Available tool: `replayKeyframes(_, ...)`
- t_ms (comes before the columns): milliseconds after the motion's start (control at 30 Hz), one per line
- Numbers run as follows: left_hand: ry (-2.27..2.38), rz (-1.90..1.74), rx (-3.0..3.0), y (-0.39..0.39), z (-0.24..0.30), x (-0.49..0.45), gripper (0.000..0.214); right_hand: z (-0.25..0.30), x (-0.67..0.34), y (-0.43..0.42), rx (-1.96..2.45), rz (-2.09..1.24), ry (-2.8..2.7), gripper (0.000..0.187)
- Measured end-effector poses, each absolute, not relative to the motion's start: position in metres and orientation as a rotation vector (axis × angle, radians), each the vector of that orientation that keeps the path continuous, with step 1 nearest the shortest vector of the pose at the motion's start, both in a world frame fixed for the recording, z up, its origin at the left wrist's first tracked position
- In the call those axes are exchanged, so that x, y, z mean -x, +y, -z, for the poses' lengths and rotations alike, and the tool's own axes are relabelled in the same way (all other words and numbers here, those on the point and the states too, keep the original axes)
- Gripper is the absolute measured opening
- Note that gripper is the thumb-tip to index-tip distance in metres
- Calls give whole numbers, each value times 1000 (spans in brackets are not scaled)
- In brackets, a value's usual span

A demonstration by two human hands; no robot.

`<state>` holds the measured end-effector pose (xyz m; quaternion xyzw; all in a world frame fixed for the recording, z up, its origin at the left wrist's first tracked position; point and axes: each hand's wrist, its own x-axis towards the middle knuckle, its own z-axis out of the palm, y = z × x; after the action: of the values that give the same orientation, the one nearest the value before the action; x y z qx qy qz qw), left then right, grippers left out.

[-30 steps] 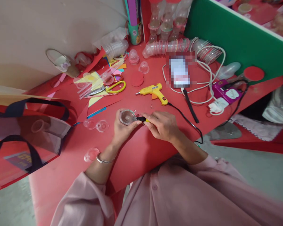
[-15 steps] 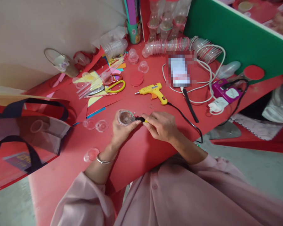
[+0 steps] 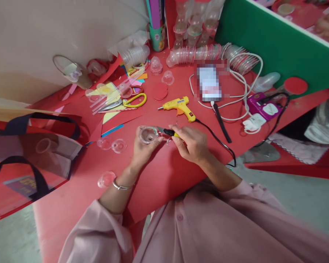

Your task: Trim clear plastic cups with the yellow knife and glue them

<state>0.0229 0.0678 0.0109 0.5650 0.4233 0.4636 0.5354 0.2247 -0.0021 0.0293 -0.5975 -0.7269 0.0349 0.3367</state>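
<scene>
My left hand (image 3: 144, 149) is wrapped round a clear plastic cup (image 3: 149, 135), its open rim tilted up toward me. My right hand (image 3: 190, 143) grips a utility knife (image 3: 170, 132) with a yellow and black handle; its blade points left, close to the right side of the cup's rim. Whether the blade touches the rim I cannot tell. Below the knife a thin clear curl of plastic (image 3: 168, 141) shows between the hands. Clear domed plastic pieces (image 3: 118, 146) lie on the red table (image 3: 150, 179) left of my left hand.
A yellow glue gun (image 3: 179, 106) lies beyond my hands, its black cord running right. Scissors (image 3: 137, 100) and paper scraps are at the back left. A phone (image 3: 209, 82), white cable, purple power strip (image 3: 263, 106) and stacked clear cups (image 3: 197, 54) stand farther back. A bag (image 3: 33, 160) is at left.
The knife has come out of the cup's mouth and moved slightly right and up, to outside the rim. A clear curl now shows below it. The left hand still holds the cup.
</scene>
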Motion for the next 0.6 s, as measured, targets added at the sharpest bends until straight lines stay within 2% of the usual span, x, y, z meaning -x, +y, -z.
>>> replayKeyframes(200,942,-1075,-1199,68,-5,-23,49,-27,-223,-3,1495,-161,-2004,41)
replayKeyframes(400,1035,-1206,-1362,68,-4,-25,50,-24,-222,-2,1516,-123,-2049,38)
replayKeyframes(600,920,-1131,-1337,65,-8,-27,76,-25,-222,-2,1553,-129,-2041,39)
